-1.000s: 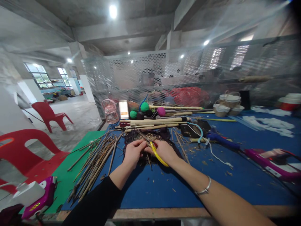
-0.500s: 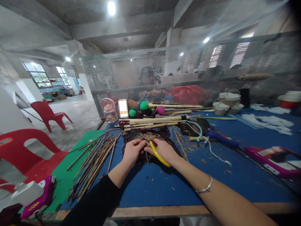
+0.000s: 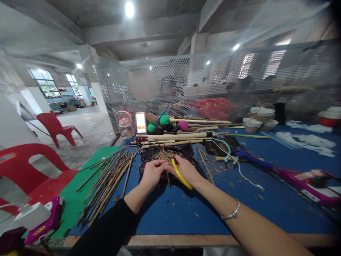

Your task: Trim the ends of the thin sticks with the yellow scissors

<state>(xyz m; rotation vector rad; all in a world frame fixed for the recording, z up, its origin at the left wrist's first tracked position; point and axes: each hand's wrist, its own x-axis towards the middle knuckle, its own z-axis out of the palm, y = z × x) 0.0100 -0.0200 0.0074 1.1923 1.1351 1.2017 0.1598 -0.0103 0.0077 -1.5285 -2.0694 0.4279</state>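
A big, flat blue table [image 3: 170, 220] spreads out under the fingers of the left hand [image 3: 150, 175] and the right hand [image 3: 188, 171]. Left of the fingers lies a wide heap of brown sticks [image 3: 108, 190], thin and rough. Past the fingers, long pale poles [image 3: 178, 136] lie close together, smooth and round. Just under the fingers is a dark, wrinkly cloth [image 3: 145, 156]. The right fingers curl around scissors [image 3: 178, 172] with a smooth, curvy yellow handle; the thin, dark blades point away and to the left. The left fingers are bent and bunched, their tips meeting the right fingers, and I can't tell what they pinch. Far beyond the fingers sits a round green ball [image 3: 164, 120]. A skinny brown twig [image 3: 168, 180] pokes out on the near side of the fingertips. Tiny, dry bits [image 3: 161, 155] cover the cloth just past the fingers.
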